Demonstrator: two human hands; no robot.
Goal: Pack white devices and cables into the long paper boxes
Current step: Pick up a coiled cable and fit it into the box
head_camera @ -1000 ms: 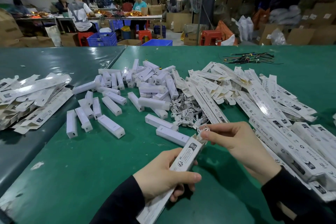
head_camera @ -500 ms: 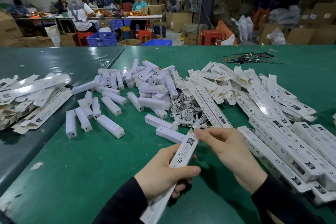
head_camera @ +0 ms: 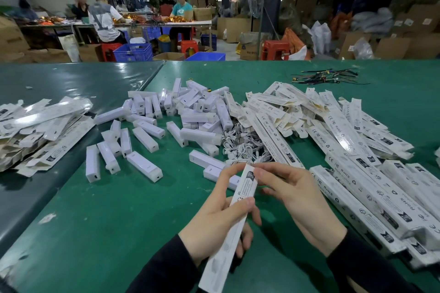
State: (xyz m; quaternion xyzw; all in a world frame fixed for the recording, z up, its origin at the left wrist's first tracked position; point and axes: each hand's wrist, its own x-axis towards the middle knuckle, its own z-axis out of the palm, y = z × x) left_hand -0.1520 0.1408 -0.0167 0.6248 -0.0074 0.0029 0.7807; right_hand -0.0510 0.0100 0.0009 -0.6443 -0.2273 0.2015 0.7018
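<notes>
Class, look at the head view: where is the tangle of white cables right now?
The white cables lie mid-table on the green table, between the white devices on the left and the flat paper boxes on the right.

My left hand [head_camera: 214, 219] grips a long paper box [head_camera: 234, 219] above the green desk [head_camera: 119, 221]; my right hand [head_camera: 297, 195] pinches its top end. White devices [head_camera: 166, 121] and cables [head_camera: 242, 147] lie beyond.

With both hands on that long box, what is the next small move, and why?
Probably press the end flap shut. The left hand grips the long paper box mid-length, and the right hand's fingers pinch its top end, so closing seems under way.
</notes>
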